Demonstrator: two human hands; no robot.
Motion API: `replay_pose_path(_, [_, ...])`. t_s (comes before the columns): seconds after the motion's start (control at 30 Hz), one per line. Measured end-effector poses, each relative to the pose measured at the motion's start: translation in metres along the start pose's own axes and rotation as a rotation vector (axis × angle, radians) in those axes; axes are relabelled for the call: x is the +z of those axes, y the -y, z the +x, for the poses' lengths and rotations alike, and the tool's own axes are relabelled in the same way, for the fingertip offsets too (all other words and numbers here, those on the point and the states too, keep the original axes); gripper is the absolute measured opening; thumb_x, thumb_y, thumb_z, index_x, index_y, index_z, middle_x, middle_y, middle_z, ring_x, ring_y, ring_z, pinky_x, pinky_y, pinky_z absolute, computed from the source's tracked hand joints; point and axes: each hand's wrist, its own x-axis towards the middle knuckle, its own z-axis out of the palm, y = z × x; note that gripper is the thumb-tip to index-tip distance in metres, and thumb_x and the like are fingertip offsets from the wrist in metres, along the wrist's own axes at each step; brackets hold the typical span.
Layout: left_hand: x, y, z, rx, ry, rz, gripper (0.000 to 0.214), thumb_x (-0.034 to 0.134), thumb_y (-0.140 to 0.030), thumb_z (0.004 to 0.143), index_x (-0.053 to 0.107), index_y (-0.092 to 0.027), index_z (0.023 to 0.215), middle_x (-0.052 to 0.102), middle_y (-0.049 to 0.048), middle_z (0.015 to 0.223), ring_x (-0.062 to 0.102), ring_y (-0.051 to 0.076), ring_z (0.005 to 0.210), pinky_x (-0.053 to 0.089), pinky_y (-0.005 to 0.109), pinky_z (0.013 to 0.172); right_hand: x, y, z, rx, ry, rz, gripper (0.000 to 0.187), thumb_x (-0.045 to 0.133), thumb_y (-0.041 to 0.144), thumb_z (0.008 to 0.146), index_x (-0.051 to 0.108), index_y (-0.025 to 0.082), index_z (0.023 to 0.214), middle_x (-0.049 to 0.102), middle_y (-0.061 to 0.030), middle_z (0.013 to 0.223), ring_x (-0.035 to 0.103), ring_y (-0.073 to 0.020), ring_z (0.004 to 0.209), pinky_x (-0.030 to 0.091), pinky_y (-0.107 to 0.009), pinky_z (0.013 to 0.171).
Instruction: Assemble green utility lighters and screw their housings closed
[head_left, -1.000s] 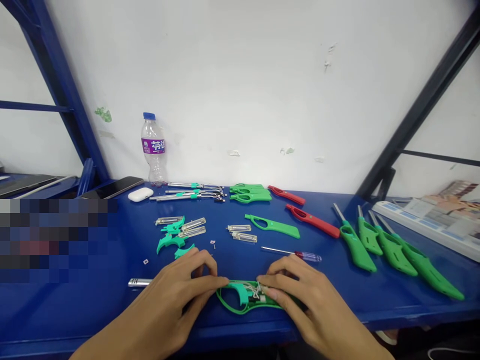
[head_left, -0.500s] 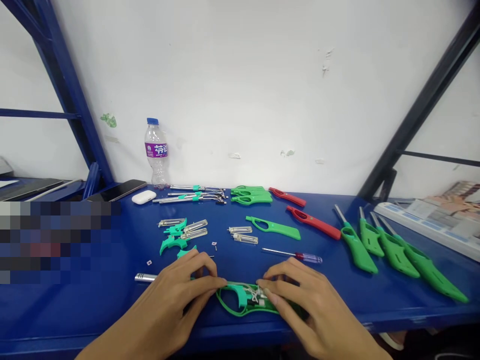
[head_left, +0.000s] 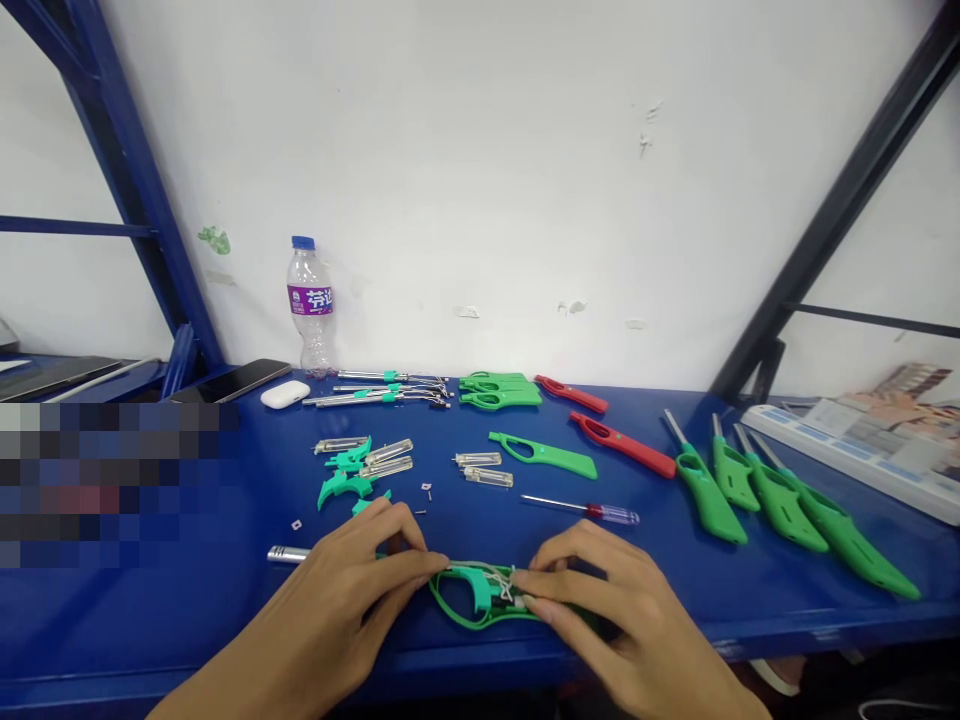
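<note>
An opened green utility lighter lies near the table's front edge, its inner parts facing up. Inside sits a teal trigger, with thin pale wires running beside it. The lighter's silver metal tube sticks out to the left, past my left hand. My left hand is closed on the neck, thumb and index finger pinched at the wire just left of the trigger. At the handle, my right hand pinches the wires among the inner parts. Its fingers cover the handle's right end.
Behind my hands lie teal triggers, clear fuel tanks, a screwdriver and a green shell half. Red shells and tubes with wires are farther back. Several green lighters lie right; a bottle stands at the wall.
My right fingertips have shifted slightly over the wires inside the lighter. My left hand keeps its hold; the whole view has moved a little.
</note>
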Motion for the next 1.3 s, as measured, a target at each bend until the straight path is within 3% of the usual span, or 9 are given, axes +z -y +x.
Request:
replay_pose_path(0.4, [0.000,0.000,0.000,-0.024,0.003,-0.001,0.035,0.050,-0.011,0.112,0.070,-0.033,0.130,0.065,0.0002,0.103,0.063,0.015,0.089,0.052,0.025,0.075,-0.001,-0.001,-0.001,-0.014,0.026,-0.049,0.028,0.060,0.025,0.111,0.073,0.035,0.133,0.072,-0.0021,0.108,0.069,-0.0176,0.094,0.055,-0.033,0.080])
replay_pose_path(0.57, [0.000,0.000,-0.002,-0.021,0.010,0.000,0.039,0.049,-0.010,0.111,0.067,-0.034,0.135,0.064,-0.0001,0.105,0.062,0.016,0.091,0.052,0.026,0.077,-0.002,0.003,-0.002,0.025,0.009,-0.058,0.025,0.058,0.032,0.111,0.071,0.036,0.132,0.073,-0.0019,0.112,0.071,-0.0192,0.102,0.059,-0.036,0.090])
replay_pose_path(0.73, [0.000,0.000,-0.003,-0.043,0.068,0.007,0.044,0.045,-0.008,0.111,0.064,-0.035,0.140,0.063,0.0005,0.111,0.063,0.016,0.095,0.052,0.028,0.086,-0.003,0.008,0.003,0.145,0.237,-0.116,0.053,0.069,0.053,0.103,0.056,0.047,0.154,0.064,-0.0018,0.149,0.062,-0.0303,0.136,0.056,-0.054,0.112])
replay_pose_path(0.83, [0.001,0.001,-0.003,-0.068,0.084,-0.009,0.044,0.044,-0.008,0.111,0.065,-0.036,0.137,0.064,0.0002,0.113,0.065,0.016,0.098,0.052,0.028,0.092,-0.004,0.010,0.006,0.192,0.354,-0.114,0.054,0.063,0.060,0.104,0.053,0.051,0.156,0.056,-0.0002,0.160,0.054,-0.0327,0.147,0.050,-0.060,0.118])
replay_pose_path(1.07, [-0.001,-0.003,0.001,-0.087,0.123,-0.033,0.039,0.043,-0.009,0.111,0.068,-0.033,0.127,0.065,0.0005,0.112,0.067,0.016,0.097,0.054,0.031,0.098,-0.004,0.011,0.007,0.212,0.378,-0.051,0.048,0.064,0.056,0.105,0.057,0.051,0.152,0.057,0.0011,0.158,0.055,-0.0298,0.145,0.049,-0.056,0.121])
replay_pose_path(1.23, [-0.001,-0.003,0.003,-0.067,0.119,0.023,0.047,0.041,-0.007,0.109,0.062,-0.033,0.141,0.065,0.0026,0.113,0.065,0.019,0.095,0.056,0.030,0.086,-0.003,0.008,0.006,0.257,0.392,-0.050,0.069,0.064,0.059,0.104,0.038,0.049,0.166,0.052,-0.0005,0.165,0.048,-0.0337,0.152,0.042,-0.061,0.125])
replay_pose_path(1.3, [0.000,-0.002,0.003,-0.041,0.121,0.045,0.054,0.040,-0.004,0.106,0.061,-0.035,0.145,0.063,0.0029,0.111,0.063,0.019,0.092,0.054,0.030,0.081,-0.004,0.008,0.008,0.270,0.429,-0.038,0.067,0.062,0.061,0.104,0.038,0.050,0.166,0.048,0.0013,0.168,0.044,-0.0336,0.155,0.038,-0.063,0.127])
